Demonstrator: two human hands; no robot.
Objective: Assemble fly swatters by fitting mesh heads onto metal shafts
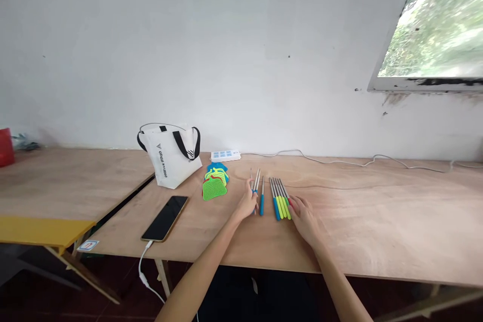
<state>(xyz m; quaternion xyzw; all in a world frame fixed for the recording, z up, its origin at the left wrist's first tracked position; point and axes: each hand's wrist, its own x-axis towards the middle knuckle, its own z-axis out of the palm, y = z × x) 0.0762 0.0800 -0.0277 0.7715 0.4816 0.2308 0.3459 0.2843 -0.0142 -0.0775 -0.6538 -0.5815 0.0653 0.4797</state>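
While the left hand (pixel 246 204) closes fingers on blue-handled rods (pixel 257 181), lone rod (pixel 261 203) lies just right, axis fore-and-aft, farther from right hand (pixel 306 219), at rod row (pixel 280 202), grip unclear.

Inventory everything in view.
Rods: several, silver, coloured handles, at hands
Mesh pieces: several, green, yellow, blue, beside bag
Bag: one, white, near wall
Phone: one, black, front left
Cable: one, white, at phone
Power strip: one, white, table back
Cord: one, white, along wall
Label: one, white, table corner
Tables: two, brown, left, centre
Board: one, yellow, left
Red object: one, far left
Tangle: one, dark, far left
Window: one, grey-framed, upper right
Wall: one, white, behind
Floor: one, red, below
Left hand: one, holding rods
Right hand: one, touching rods
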